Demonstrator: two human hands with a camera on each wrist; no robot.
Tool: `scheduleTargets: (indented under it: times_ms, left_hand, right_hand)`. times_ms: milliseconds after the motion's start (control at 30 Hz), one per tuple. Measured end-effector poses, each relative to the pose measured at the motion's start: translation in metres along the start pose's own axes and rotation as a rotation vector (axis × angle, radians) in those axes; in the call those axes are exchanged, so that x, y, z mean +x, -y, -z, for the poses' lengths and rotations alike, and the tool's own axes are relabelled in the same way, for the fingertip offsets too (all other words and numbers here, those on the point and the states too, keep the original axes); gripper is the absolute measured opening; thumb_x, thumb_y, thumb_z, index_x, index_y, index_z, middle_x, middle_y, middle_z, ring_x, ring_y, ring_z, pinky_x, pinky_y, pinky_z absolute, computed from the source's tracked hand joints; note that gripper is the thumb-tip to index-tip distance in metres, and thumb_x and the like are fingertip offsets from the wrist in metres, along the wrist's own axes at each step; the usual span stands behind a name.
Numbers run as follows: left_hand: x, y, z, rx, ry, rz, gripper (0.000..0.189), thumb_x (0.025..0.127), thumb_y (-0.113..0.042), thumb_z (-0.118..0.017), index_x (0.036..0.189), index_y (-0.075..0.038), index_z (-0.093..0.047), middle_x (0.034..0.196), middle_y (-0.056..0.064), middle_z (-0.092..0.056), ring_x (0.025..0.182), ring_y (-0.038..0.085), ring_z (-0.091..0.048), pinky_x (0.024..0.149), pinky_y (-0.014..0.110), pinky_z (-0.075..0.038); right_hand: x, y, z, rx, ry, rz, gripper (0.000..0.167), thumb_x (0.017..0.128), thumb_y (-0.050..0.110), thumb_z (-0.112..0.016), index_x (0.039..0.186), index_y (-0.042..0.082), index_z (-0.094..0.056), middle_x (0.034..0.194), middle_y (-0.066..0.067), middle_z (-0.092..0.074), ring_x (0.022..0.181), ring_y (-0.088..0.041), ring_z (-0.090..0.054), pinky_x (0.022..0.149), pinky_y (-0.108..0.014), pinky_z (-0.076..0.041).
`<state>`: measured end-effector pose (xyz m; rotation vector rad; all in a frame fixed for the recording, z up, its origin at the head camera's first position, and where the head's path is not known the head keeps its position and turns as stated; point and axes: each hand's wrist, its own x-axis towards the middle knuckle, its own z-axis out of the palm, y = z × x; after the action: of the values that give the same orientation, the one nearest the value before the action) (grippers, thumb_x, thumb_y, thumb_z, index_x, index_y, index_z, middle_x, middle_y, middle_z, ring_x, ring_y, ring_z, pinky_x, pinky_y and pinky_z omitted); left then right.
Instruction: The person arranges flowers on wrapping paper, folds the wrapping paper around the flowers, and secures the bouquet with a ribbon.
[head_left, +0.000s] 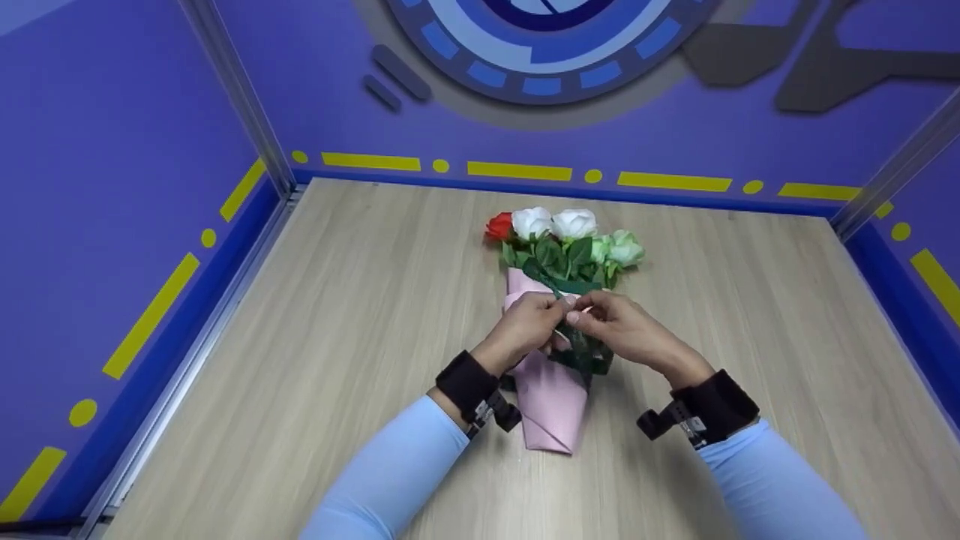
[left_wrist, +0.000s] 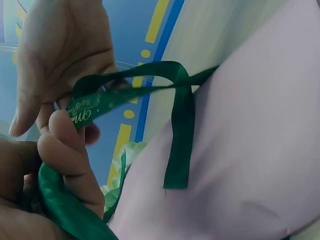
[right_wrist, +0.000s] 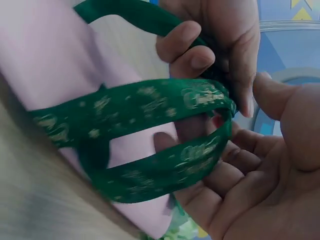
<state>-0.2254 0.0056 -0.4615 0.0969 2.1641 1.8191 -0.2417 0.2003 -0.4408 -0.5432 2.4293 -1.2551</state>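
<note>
On the table lies a bouquet wrapped in pink paper [head_left: 553, 405], its red rose [head_left: 499, 226], white roses [head_left: 575, 223] and pale green flowers [head_left: 624, 248] toward the back wall. A dark green ribbon [head_left: 577, 287] goes round the wrap, with gold print visible in the right wrist view. Over the bouquet's middle, my left hand [head_left: 529, 322] pinches the gathered ribbon [right_wrist: 155, 107]. My right hand [head_left: 628, 330] meets it fingertip to fingertip, its fingers curled at the ribbon loops. A loose ribbon end [left_wrist: 180, 150] hangs against the paper. The knot area is partly hidden by fingers.
A light wood table [head_left: 375, 300] carries the bouquet. Blue-purple panels [head_left: 135, 150] with yellow dashes stand at the back and both sides. Each wrist wears a black strap with a small camera [head_left: 654, 424].
</note>
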Motion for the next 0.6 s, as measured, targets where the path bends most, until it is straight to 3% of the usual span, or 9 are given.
scheduleTargets:
  times_ms: [167,267,433,600]
  left_hand:
    - [0.001,0.002,0.004,0.129,-0.044,-0.011,0.043,0.105,-0.042,-0.062,0.072,-0.015,-0.066,0.064,0.009,-0.07,0.052,0.018,-0.06,0.045,0.024,-0.037]
    - [0.001,0.002,0.005,0.138,-0.05,-0.019,0.041,0.104,-0.044,-0.064,0.074,-0.016,-0.065,0.065,0.006,-0.069,0.054,0.015,-0.06,0.046,0.023,-0.036]
    - [-0.005,0.001,0.008,0.125,-0.052,-0.038,0.036,0.098,-0.047,-0.072,0.097,-0.014,-0.058,0.085,0.011,-0.076,0.064,0.017,-0.065,0.053,0.025,-0.043]
    - [-0.012,-0.002,0.013,0.253,-0.002,-0.1,0.056,0.09,-0.032,-0.084,0.127,-0.014,-0.046,0.107,0.004,-0.066,0.083,0.018,-0.061,0.071,0.029,-0.046]
  right_hand:
    - [-0.008,-0.006,-0.003,-0.065,-0.003,0.007,0.023,0.098,0.022,-0.074,0.112,0.004,-0.07,0.094,-0.005,-0.071,0.083,-0.015,-0.064,0.071,-0.027,-0.052]
    - [-0.01,-0.009,-0.004,-0.047,-0.021,0.013,0.016,0.099,0.021,-0.073,0.097,0.005,-0.072,0.082,0.001,-0.062,0.075,-0.013,-0.056,0.066,-0.025,-0.045]
    - [-0.012,-0.014,-0.003,0.049,-0.033,-0.004,0.03,0.105,0.022,-0.064,0.084,0.0,-0.065,0.07,0.004,-0.044,0.063,-0.011,-0.041,0.059,-0.025,-0.031]
    - [-0.014,-0.018,-0.001,0.136,-0.02,-0.052,0.036,0.108,0.025,-0.058,0.081,0.001,-0.056,0.067,0.005,-0.04,0.057,-0.01,-0.035,0.054,-0.025,-0.027]
